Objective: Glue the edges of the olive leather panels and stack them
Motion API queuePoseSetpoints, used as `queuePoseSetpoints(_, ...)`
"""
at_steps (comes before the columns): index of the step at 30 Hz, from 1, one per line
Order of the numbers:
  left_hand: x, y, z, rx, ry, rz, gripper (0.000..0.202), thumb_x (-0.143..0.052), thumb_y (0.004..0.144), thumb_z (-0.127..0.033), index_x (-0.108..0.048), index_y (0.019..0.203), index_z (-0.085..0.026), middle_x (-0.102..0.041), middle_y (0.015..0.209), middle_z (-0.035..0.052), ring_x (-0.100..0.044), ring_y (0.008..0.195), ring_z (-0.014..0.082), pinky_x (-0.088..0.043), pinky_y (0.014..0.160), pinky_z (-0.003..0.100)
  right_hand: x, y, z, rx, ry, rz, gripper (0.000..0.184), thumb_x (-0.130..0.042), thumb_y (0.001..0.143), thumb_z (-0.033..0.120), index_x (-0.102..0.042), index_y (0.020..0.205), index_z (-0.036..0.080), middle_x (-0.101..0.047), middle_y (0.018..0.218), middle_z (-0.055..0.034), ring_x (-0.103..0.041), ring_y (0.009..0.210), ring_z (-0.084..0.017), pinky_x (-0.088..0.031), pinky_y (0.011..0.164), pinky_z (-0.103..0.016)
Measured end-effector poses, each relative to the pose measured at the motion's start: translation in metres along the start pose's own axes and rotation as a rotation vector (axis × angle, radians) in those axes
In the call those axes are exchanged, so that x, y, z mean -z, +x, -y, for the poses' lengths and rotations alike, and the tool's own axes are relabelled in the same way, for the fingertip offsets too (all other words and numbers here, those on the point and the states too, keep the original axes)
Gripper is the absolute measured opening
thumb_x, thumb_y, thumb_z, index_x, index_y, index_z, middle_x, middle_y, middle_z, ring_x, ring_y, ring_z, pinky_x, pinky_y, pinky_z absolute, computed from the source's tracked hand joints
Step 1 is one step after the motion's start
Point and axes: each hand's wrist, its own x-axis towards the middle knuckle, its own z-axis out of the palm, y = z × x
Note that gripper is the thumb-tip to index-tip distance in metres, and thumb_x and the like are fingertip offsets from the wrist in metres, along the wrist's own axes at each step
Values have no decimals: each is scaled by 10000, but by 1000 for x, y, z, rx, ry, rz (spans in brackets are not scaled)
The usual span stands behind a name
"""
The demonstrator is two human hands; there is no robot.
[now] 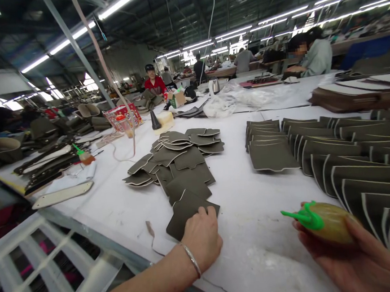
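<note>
Grey piece, at the near edge of the pile, is pinned flat under the open left hand, seemingly for steadiness; right of the pile, a bottle is gripped by the right hand.

Bare table open between left fingers and right fingers. Just ahead of left fingers, pile of cut pieces; beyond right fingers, overlapped rows blocking.

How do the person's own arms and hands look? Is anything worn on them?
No gloves on either hand. The left hand has a bare forearm, no sleeve in view, and a thin silver-coloured bangle at the wrist. The right hand shows no ring; its arm is unseen.
</note>
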Motion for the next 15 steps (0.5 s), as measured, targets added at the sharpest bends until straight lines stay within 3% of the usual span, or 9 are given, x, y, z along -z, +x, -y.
queuePoseSetpoints(4,1,5,-7,-48,40,34,330,-533,756,-140,-550,1079,-75,-628,985,186,-658,906,298,-536,788,395,7,4,-2,11,44,63,266,-673,753,336,-731,1009,294,-662,1225,-27,-559,1180,-291,-625,617,-330)
queuePoseSetpoints(10,8,8,9,-35,8,59,533,-506,827,-154,-429,1352,-109,-672,1059,179,-654,982,295,-501,866,392,7,4,-10,63,43,222,588,-941,465,301,-733,1009,221,-703,1123,-79,-661,943,-292,-623,698,-381)
queuePoseSetpoints(15,5,14,32,-133,-152,-14,450,-447,834,-134,-583,1257,-202,-717,1048,103,-663,990,271,-479,929,391,-6,-5,-12,61,31,262,594,-955,464,281,-729,1009,208,-704,1126,-90,-668,961,-304,-617,729,-393)
